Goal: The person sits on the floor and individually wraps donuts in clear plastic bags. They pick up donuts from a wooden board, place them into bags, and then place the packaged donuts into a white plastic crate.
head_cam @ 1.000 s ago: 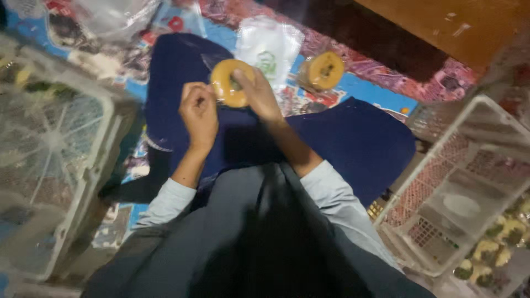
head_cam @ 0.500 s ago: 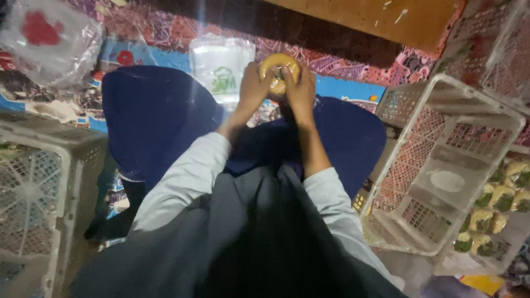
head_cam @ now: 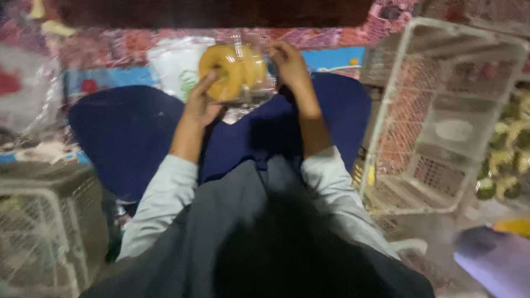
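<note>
A round yellow pastry in a clear plastic wrapper (head_cam: 234, 72) is held up in front of me, above my lap in dark blue cloth. My left hand (head_cam: 201, 102) grips its left and lower side. My right hand (head_cam: 287, 63) pinches the wrapper's right edge. The picture is blurred by motion, so fine detail of the wrapper is unclear.
A white plastic basket (head_cam: 436, 72) stands at the right, with green and yellow packets (head_cam: 505, 160) beyond it. Another white basket (head_cam: 49, 221) is at the lower left. A clear bag (head_cam: 176, 66) lies on the patterned mat (head_cam: 105, 49) ahead. A dark board (head_cam: 210, 11) runs along the top.
The view has swung and drawn closer. Both hands still hold the wrapped pastry; a second pastry seen on the mat a second ago is out of view.
</note>
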